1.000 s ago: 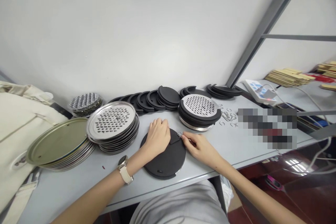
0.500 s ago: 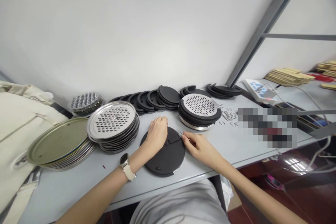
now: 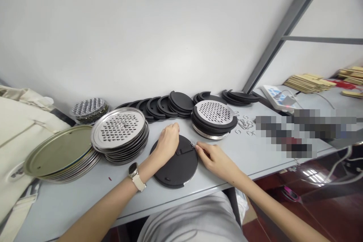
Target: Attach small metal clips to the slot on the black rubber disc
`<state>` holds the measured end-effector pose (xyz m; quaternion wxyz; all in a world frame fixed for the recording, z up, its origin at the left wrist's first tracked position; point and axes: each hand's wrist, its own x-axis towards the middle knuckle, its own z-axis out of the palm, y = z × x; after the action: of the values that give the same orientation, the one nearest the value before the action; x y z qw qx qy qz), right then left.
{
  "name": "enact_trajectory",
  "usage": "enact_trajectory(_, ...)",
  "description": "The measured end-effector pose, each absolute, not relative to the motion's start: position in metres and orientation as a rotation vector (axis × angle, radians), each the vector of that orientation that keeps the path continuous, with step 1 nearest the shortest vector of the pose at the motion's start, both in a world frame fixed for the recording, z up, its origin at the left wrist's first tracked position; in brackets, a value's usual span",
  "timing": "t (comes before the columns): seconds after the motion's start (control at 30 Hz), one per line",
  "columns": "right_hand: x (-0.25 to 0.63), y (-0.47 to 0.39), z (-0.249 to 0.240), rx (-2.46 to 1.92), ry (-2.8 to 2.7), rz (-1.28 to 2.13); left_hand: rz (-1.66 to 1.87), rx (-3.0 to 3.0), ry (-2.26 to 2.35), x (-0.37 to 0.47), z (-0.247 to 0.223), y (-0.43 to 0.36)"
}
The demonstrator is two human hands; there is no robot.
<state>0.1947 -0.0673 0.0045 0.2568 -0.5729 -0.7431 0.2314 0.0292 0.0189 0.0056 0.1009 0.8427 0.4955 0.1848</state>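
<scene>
Left hand (image 3: 167, 143) lies over the upper-left part of the black disc (image 3: 178, 170), fingers together and bent, tips around its far edge; can't tell whether they grip anything underneath. Right hand (image 3: 211, 157) is at the disc's upper-right edge, thumb and forefinger pinching a small metal ring (image 3: 193, 144); the other fingers are curled in. Disc is flat on the bench (image 3: 241, 153), lower centre of frame, near the front edge, with a rectangular raised detail partly under the left hand and a small dark mark near its lower rim. Watch (image 3: 133, 169) on the left wrist. Left of the disc: grater stack (image 3: 120, 128), then green tray (image 3: 62, 147) on top of other trays, lower left. Just beyond the disc, right of centre: grater plate (image 3: 215, 111) on black pieces. Loose rings (image 3: 245, 124) scattered to its right. Black discs (image 3: 181, 101) line the wall, mid-frame, several overlapping. Cream bag (image 3: 22, 128) at the left edge. Wood strips (image 3: 307, 83) stacked at right. Patch on the bench at right is pixelated, contents unreadable.
</scene>
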Motion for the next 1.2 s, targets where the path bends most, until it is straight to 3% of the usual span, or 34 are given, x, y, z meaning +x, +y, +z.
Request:
enact_trajectory(0.83, 0.19, -0.069, 0.001, -1.65, -2.047, 0.504, 0.526, 2.543, 1.449, 0.03, 0.002, 0.019)
enact_trajectory(1.0, 0.192, -0.07, -0.001, -1.636, -2.065, 0.475, 0.583, 2.505, 1.413, 0.029, 0.005, 0.018)
enact_trajectory(1.2, 0.19, -0.072, -0.009, -1.669, -2.066, 0.36, 0.903, 2.56, 1.202, 0.024, 0.018, 0.011)
